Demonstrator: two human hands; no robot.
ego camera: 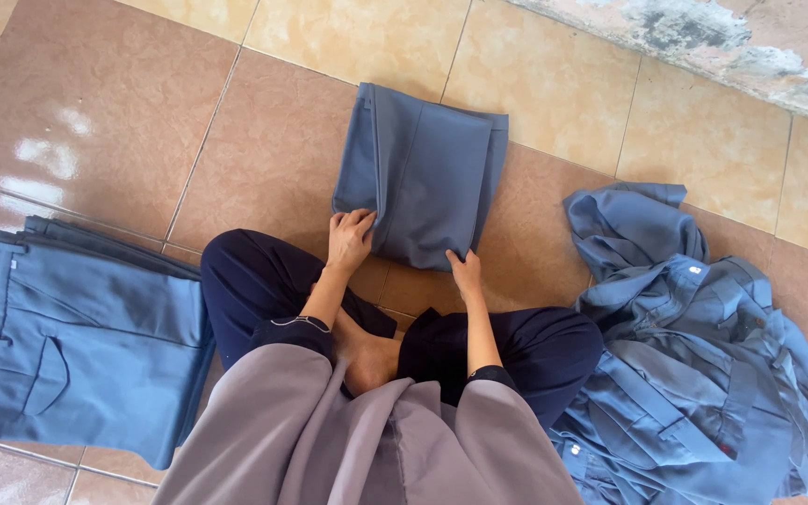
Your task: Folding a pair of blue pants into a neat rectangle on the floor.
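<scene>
Head view. The person sits cross-legged on a tiled floor (264,140). The landmark is the folded trousers (423,173), a compact blue-grey rectangle lying on the tiles just ahead of the knees.

Left hand (350,239): fingers spread and curled over the near left corner of the folded trousers, gripping the cloth edge. Right hand (467,273): fingertips pinched on the near right corner, thumb under the hem as far as can be told.

Judgement: the fold appears complete or in its last pass, with both hands squaring the near edge. The next move calls for an even grip on both corners so the layers do not slip apart on lifting.

Left of the folded trousers, well apart, lies a stack (81,341) of same-coloured trousers, flat, pocket and waistband uppermost. Right of them, near the person's knee, sits a loose heap (694,355) of unfolded blue-grey garments.

Labels: small pale tags show on the heap, one near its top and one at its lower left; a small red mark at its lower right. A pale tag sits at the stack's upper left. No packages or signs visible.
</scene>
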